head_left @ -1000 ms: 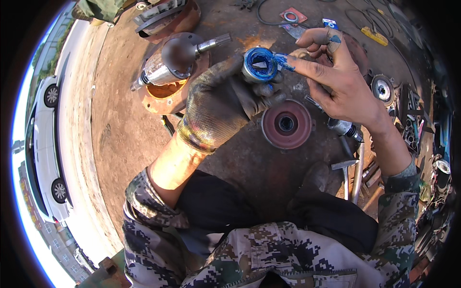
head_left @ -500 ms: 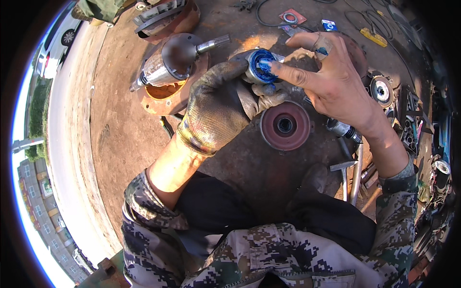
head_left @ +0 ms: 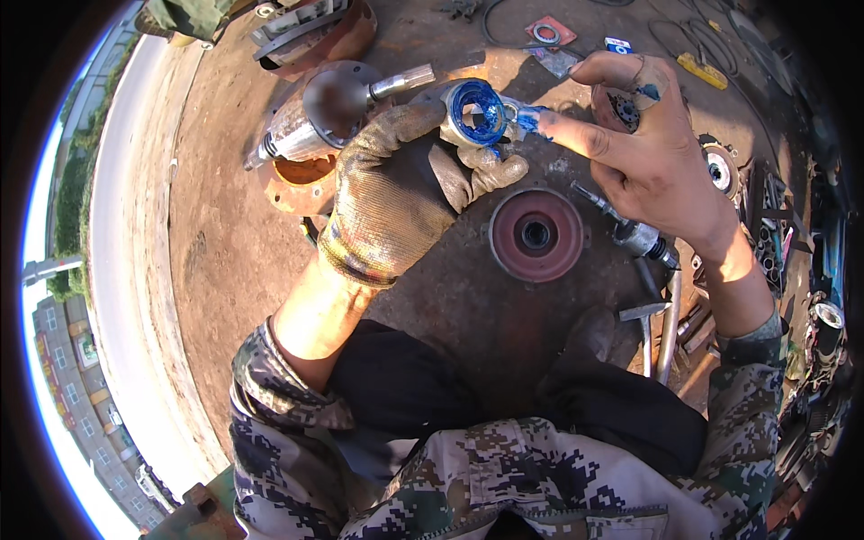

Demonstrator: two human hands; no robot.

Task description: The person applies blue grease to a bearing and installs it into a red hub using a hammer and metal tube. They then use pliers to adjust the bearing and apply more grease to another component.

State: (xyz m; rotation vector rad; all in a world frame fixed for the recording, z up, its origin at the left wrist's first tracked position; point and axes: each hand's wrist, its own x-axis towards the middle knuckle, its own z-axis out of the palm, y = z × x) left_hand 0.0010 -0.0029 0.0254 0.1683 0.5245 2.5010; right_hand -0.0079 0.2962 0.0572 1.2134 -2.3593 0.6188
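My left hand [head_left: 387, 189], in a dirty knitted glove, grips a short metal ring [head_left: 457, 126]. Blue grease [head_left: 484, 97] coats the ring's inside, and light shows through its hole. Bare and smeared with blue, my right hand [head_left: 652, 148] has its index finger stretched toward the ring and its thumb held apart. The blue fingertip is just right of the ring's rim; whether it touches the small shiny piece there, I cannot tell. Below the ring, on the ground, lies a reddish round hub [head_left: 562, 238] with a dark central bore.
A metal housing with a shaft [head_left: 301, 126] rests on a rusty flange [head_left: 292, 198] at left. To the right are a shafted metal part [head_left: 634, 236], a hammer [head_left: 641, 311] and piled metal parts [head_left: 774, 234]. A red plate [head_left: 562, 29] and yellow tool [head_left: 702, 70] lie farther off.
My right index finger has come out of the ring and moved right. My left hand has shifted slightly left, turning the ring so its hole shows. The white car has left the view.
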